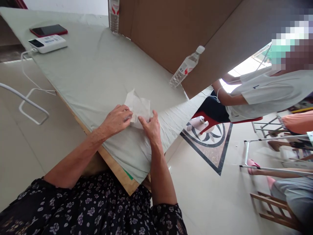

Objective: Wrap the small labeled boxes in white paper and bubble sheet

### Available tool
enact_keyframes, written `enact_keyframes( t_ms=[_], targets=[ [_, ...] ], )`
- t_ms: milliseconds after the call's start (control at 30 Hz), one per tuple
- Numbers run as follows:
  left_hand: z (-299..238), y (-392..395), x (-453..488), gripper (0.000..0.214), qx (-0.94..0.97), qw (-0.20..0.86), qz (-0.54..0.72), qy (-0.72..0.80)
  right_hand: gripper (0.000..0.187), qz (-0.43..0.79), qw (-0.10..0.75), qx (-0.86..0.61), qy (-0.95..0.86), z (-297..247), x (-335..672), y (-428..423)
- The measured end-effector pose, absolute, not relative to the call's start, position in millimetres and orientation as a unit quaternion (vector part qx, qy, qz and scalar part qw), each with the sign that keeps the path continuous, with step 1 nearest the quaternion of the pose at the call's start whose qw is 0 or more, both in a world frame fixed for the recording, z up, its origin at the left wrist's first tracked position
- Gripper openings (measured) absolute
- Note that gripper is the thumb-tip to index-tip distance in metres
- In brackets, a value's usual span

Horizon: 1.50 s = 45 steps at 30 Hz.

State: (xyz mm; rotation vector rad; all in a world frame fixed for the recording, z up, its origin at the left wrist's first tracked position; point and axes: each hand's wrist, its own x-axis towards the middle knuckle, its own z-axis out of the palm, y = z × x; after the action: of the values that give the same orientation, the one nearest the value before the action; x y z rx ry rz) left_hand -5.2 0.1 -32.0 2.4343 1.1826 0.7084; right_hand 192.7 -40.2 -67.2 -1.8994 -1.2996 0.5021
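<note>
A thin, whitish, crumpled sheet that looks like tissue paper [140, 106] is held just over the cloth-covered table near its front corner. My left hand [118, 119] pinches the sheet's left side, with its fingers curled at the edge. On the opposite side, my right hand [152, 128] has its thumb laid on the sheet and its index finger pointing up along the edge. Its other fingers are partly hidden. I cannot make out whether anything lies inside the folds.
A water bottle [187, 67] leans against a large brown cardboard panel [166, 29]; another bottle [114, 16] stands at its far end. A phone [49, 30] and a white power bank [47, 44] with a cable lie on the table [85, 62]. A person [256, 88] sits at right.
</note>
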Motion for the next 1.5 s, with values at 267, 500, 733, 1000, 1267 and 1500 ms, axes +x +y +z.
enact_keyframes(
  t_ms=[267,500,733,1000,1267,1500],
  targets=[
    [-30,0,-2,0.024,0.868,0.141,0.235,0.414,0.076,0.19,0.383,-0.719,-0.548,-69,183,-33],
    [-27,-1,-4,0.04,0.886,0.113,0.225,0.388,0.075,0.186,0.376,-0.732,-0.537,-60,181,-37],
    [-21,-4,-5,0.039,0.917,0.068,0.168,0.355,0.077,0.226,0.392,-0.737,-0.502,-53,178,-34],
    [-20,-2,-1,0.039,0.916,0.084,0.154,0.36,0.075,0.346,0.493,-0.648,-0.467,-47,166,-35],
    [-16,-3,-1,0.052,0.88,0.168,0.177,0.408,0.076,0.353,0.522,-0.614,-0.475,-44,157,-31],
    [-22,-1,0,0.066,0.876,0.179,0.179,0.409,0.075,0.327,0.514,-0.62,-0.494,-43,148,-29]
  ],
)
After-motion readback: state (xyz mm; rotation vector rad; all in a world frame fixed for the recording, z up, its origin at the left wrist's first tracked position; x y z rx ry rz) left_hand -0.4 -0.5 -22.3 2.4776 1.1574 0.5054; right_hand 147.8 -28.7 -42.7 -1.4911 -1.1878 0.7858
